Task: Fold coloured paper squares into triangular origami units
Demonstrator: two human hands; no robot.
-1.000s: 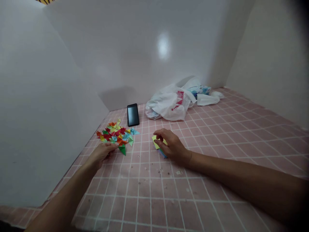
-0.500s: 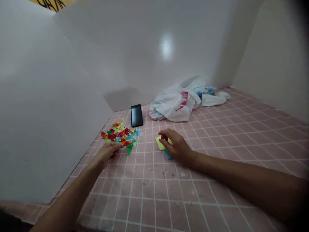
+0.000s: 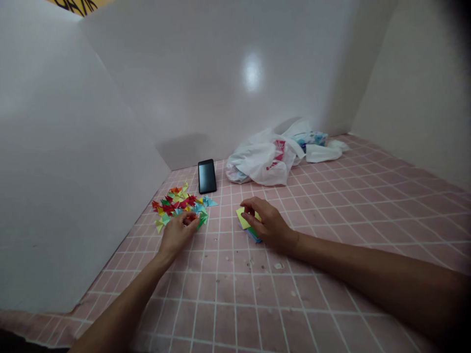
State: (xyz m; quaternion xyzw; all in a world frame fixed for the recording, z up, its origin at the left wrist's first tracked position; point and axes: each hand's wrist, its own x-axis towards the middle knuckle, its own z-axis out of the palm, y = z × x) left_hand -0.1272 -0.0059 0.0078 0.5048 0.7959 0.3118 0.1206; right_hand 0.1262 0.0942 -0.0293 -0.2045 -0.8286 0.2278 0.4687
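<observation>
A white left wall [image 3: 55,162] closes off the far left, with a yellow sign [image 3: 83,6] showing at its top (its dark lettering is cut off by the frame). Just right of this wall, the folded paper pieces [image 3: 180,202] lie in a loose heap of red, orange, yellow, green and light blue. The left hand [image 3: 177,234] reaches over the heap's near side and hides part of it; its thumb and fingers come close together at an orange-red piece, but I cannot tell whether they grip it.

Beyond the heap and slightly right, a dark phone [image 3: 207,176] sits near the back wall [image 3: 206,73]. The paper stack [image 3: 243,223], yellow on top with green and blue below, is right of the heap on the pink tiled tabletop [image 3: 228,314]. A crumpled white plastic bag [image 3: 257,159] fills the space beyond it. The right hand [image 3: 270,223] covers the stack's right side, loosely curled; whether it grasps any sheet I cannot tell. Farther right, a blue-patterned bundle [image 3: 316,138] lies against the bag.
</observation>
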